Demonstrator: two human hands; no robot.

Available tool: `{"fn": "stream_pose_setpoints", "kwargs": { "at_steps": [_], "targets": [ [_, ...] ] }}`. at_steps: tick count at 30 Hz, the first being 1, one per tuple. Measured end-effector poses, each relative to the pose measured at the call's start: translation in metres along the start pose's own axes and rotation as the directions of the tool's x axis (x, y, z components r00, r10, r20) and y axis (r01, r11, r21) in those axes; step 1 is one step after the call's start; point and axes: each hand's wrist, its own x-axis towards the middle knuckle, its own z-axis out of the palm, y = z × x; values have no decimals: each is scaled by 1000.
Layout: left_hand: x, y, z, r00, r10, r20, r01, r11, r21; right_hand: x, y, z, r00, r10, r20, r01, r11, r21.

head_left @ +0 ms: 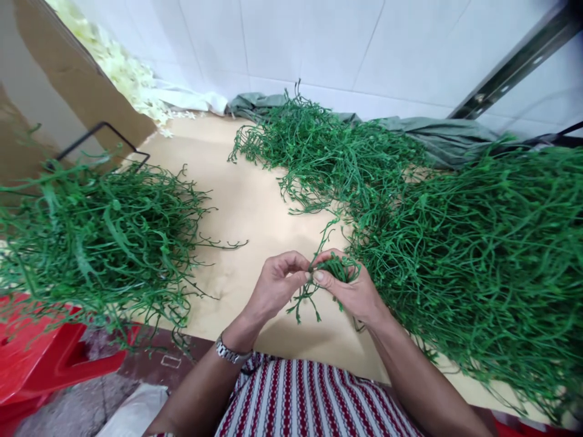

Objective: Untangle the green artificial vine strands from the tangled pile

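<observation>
Close together over the front of the table, both hands work on thin green plastic-looking plant stems. My left hand (283,280) pinches one branching green stem (324,235) between thumb and fingertips. In my right hand (353,291) a small bunch of green stems (337,267) is curled under the fingers, and its thumb meets the left fingertips at the joint of the stem. Sprigs hang below the pinch. To the right lies a large heap of green stems (483,261), which runs into another pile (332,145) at the back.
A third pile of green stems (104,237) lies at the left, overhanging the front edge. Behind it stand a cardboard box (68,79) and a black wire frame (122,138). Pale yellow pieces (132,79) lie along the wall. A red plastic stool (50,358) is at lower left.
</observation>
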Motion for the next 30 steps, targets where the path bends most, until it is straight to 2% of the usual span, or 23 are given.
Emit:
{"fn": "stream_pose_setpoints", "kwargs": {
  "at_steps": [6,10,14,17,20,23,26,30],
  "targets": [
    [-3,-2,6,994,75,-80,-69,995,71,-1,10,3,994,103,23,-104,994,21],
    [-5,-5,7,994,88,-70,-81,992,96,-1,11,1,999,29,46,-26,998,-66],
    [-6,-1,1,999,13,-41,-8,993,115,1,7,-6,990,-8,141,34,983,-182],
    [-3,9,-3,1000,-29,1,28,978,205,3,6,-12,981,-88,174,142,933,-331],
    [-2,15,-3,999,-5,52,-10,960,281,4,6,-15,963,-139,229,226,880,-417],
    [-2,13,-1,994,-2,110,-28,961,274,3,6,-14,959,-82,271,193,890,-413],
    [-3,6,-1,992,28,122,-65,948,311,2,6,-12,958,-34,285,155,896,-416],
    [-5,1,-4,984,93,149,-155,858,490,3,9,-9,951,-78,299,227,834,-502]
  ]
}}
